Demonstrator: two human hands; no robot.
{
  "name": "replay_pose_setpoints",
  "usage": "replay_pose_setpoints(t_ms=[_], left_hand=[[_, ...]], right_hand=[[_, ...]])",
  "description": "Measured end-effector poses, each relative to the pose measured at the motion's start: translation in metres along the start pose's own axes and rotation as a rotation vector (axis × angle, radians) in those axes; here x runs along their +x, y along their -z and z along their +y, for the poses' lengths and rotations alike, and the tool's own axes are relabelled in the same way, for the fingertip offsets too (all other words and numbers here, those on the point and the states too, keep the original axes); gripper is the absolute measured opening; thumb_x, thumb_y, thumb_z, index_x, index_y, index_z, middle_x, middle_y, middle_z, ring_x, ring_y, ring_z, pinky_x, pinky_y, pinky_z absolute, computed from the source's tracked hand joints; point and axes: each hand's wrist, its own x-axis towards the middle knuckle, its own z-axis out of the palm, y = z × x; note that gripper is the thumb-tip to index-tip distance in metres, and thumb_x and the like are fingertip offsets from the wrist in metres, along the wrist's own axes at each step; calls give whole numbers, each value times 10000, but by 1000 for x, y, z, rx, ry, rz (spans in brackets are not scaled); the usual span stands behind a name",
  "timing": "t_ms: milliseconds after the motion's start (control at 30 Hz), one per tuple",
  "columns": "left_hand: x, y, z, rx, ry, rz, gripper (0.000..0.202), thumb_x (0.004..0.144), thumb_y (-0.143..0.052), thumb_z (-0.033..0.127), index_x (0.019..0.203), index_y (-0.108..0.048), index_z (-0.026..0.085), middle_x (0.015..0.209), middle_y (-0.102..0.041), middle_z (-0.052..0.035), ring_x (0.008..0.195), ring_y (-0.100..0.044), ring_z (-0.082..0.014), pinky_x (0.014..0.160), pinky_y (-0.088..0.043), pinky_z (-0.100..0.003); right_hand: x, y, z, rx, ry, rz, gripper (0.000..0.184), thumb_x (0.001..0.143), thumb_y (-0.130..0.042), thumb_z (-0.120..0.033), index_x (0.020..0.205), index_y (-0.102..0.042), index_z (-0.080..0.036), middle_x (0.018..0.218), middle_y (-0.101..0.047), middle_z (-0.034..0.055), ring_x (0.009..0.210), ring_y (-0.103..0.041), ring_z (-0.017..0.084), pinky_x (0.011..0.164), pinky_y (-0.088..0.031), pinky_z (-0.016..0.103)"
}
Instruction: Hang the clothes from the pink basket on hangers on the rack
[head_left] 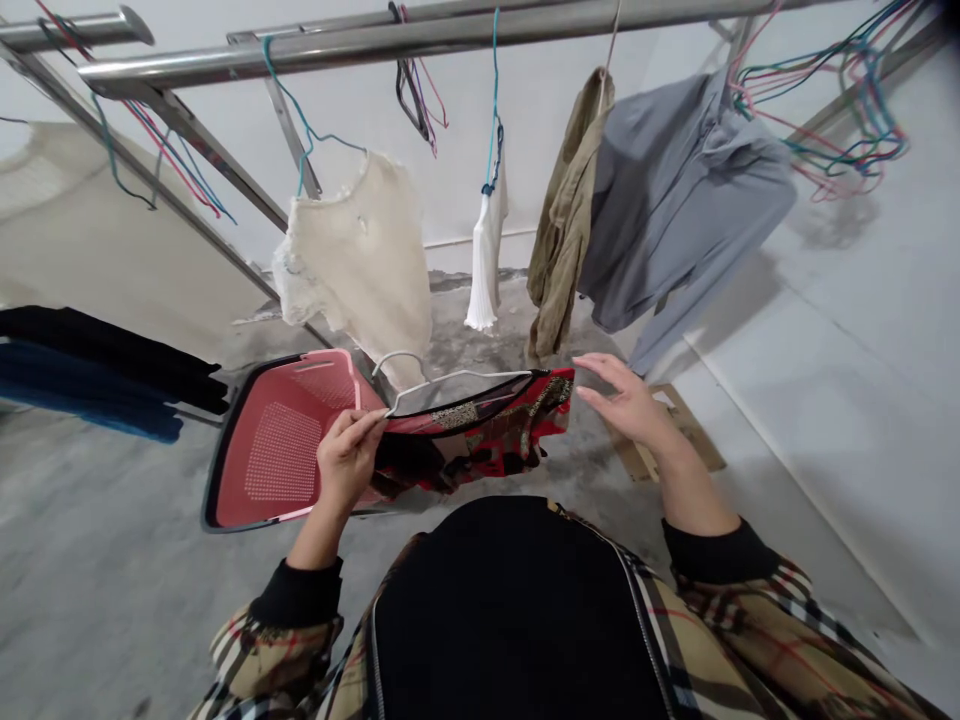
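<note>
A white clothes hanger (465, 374) is inside the neckline of a red, black and leopard-patterned top (480, 430). My left hand (349, 450) pinches the hanger and the cloth at the left shoulder, with the hook rising just beyond it. At the other end, my right hand (622, 400) is off the garment, thumb and fingers apart, close to its right shoulder edge. The top hangs down in front of my body, partly over the rim of a pink laundry basket (281, 455) at my left.
A metal rail (360, 45) runs across above. From it hang a cream top (367, 250), a white garment (487, 260), an olive garment (566, 220), a grey shirt (675, 190) and several bare hangers (847, 110). Dark clothes (97, 370) hang at the left; cardboard (667, 440) lies right.
</note>
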Motion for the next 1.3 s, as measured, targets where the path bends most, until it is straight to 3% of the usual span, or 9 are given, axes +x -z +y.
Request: replay_pose_setpoints(t_ms=[100,300,467,567,700,833,933,1067,1300], left_hand=[[10,1,4,-97,-15,-39,142,860,-633,243,948,-735,196,737,-604,-1,645,-558,-96,614,-457,-207],[18,-4,10,-144,22,-161,179,893,-591,262,995,-722,195,776,-605,-16,691,-568,-111,649,-455,-219],[18,-1,2,-81,53,-240,256,854,-651,329,1065,-711,199,760,-610,-11,671,-555,-118,642,-440,-227],[13,3,-6,-115,119,-219,268,843,-653,348,1059,-714,202,799,-655,-27,712,-591,-134,676,-463,-240],[6,5,-10,-230,270,-179,239,831,-643,367,972,-734,198,872,-718,-58,806,-654,-171,742,-507,-271],[3,4,-9,-314,430,-27,260,793,-670,397,922,-733,180,875,-731,-66,824,-667,-191,771,-532,-299],[0,1,-11,-296,475,155,312,803,-663,389,1024,-704,174,916,-712,-65,835,-653,-174,777,-524,-289],[-16,-10,-12,-293,514,269,399,816,-654,374,1163,-640,177,981,-675,-68,870,-632,-153,790,-508,-271],[-68,-34,5,-334,598,141,413,835,-614,402,1169,-626,161,896,-673,-58,779,-625,-144,733,-510,-263]], right_hand=[[9,-4,-1,-156,109,-24,457,891,-576,-453,1290,-575,-230,1287,-578,120,1220,-518,263,1060,-390,477],[14,0,-18,-40,196,-220,275,962,-466,-334,970,-687,-172,839,-708,56,755,-655,149,710,-512,264],[4,20,-20,-28,186,-47,230,925,-523,-330,932,-703,-188,833,-731,46,719,-685,148,675,-538,239],[-3,36,-13,-82,148,85,218,891,-564,-355,908,-719,-203,816,-739,46,694,-698,169,679,-560,258],[-11,52,-2,-133,119,133,175,848,-600,-345,885,-738,-245,767,-743,40,625,-696,181,612,-566,252],[-13,56,7,-136,73,205,143,801,-640,-339,891,-745,-302,777,-749,31,616,-691,189,598,-562,258],[-9,53,8,-144,36,266,172,791,-650,-357,918,-749,-296,766,-746,35,570,-661,183,553,-534,259],[11,49,1,-229,73,372,230,812,-626,-373,930,-760,-228,728,-735,45,531,-629,169,521,-495,252],[83,39,-38,-331,247,608,343,869,-562,-350,988,-756,-93,766,-738,110,614,-660,180,601,-478,249]])
